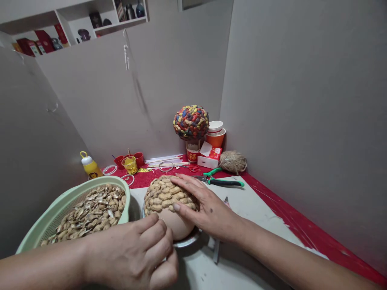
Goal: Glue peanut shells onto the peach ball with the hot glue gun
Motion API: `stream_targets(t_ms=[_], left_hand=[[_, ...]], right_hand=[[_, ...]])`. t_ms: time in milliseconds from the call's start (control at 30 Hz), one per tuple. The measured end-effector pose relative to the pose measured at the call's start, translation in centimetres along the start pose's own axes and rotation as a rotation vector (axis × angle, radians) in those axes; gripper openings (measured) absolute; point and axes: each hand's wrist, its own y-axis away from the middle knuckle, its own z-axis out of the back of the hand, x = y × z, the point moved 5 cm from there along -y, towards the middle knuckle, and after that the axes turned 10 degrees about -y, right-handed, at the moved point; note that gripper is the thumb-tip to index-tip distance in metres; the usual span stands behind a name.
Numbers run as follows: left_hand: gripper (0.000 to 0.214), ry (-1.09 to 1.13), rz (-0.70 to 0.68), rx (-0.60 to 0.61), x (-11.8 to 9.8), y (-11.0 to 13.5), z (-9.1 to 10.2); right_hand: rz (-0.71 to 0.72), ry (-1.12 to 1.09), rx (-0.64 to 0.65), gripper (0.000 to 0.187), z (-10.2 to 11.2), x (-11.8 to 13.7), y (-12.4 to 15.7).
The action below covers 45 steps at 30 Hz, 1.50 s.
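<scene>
Tall plain grey wall panels [302,100] close in a work surface covered with crimson red cloth [288,211], on which lies a flat pale grey board [256,205]. At the left, a round light-green plastic basket [128,197] holds a heap of tan, split peanut shells [93,207]. To its right, a large round beige ball [175,225] sits in a shallow silver metal dish [189,241] on the board; rows of tan peanut shells cover its upper part, while the lower front is bare and smooth.

The right hand [207,201] rests on the ball's upper right side, fingers spread apart over the shells. The left hand [142,249] is at the ball's lower left, its fingers curled; whether they pinch anything is hidden.

Behind stands a smaller ball of red, yellow and blue pieces [191,122], near a shaggy tan ball of twine [233,162]. Green-and-black-handled pliers [226,183] lie in front of the twine, and a small clear yellow cup [130,165] stands beyond the basket.
</scene>
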Motion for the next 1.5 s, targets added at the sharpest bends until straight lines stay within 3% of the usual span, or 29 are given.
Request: stream_targets(t_ms=[267, 333, 500, 667, 1033, 1267, 1500], left_hand=[[0.018, 0.031, 0.002, -0.05, 0.8, 0.6, -0.1], [0.019, 0.084, 0.085, -0.045, 1.4, 0.6, -0.1], [0.015, 0.341, 0.439, -0.067, 2.7, 0.8, -0.9], [0.012, 0.416, 0.568, -0.06, 2.5, 0.6, -2.3], [0.016, 0.159, 0.451, 0.036, 1.9, -1.1, -1.9], [0.018, 0.129, 0.372, 0.179, 1.5, -1.7, -2.4], [0.021, 0.097, 0.31, 0.08, 0.7, -1.2, -2.7]], right_hand=[[0.032, -0.013, -0.021, 0.061, 0.1, 0.3, 0.1], [0.033, -0.017, -0.03, 0.06, 0.1, 0.3, 0.1], [0.04, -0.016, -0.046, 0.057, 0.1, 0.2, 0.0], [0.051, -0.022, -0.064, 0.055, 0.2, 0.2, 0.1], [0.039, -0.033, -0.063, 0.055, 0.2, 0.4, 0.1], [0.044, -0.04, -0.069, 0.054, 0.1, 0.1, 0.2], [0.058, -0.049, -0.064, 0.054, 0.2, 0.2, 0.3]])
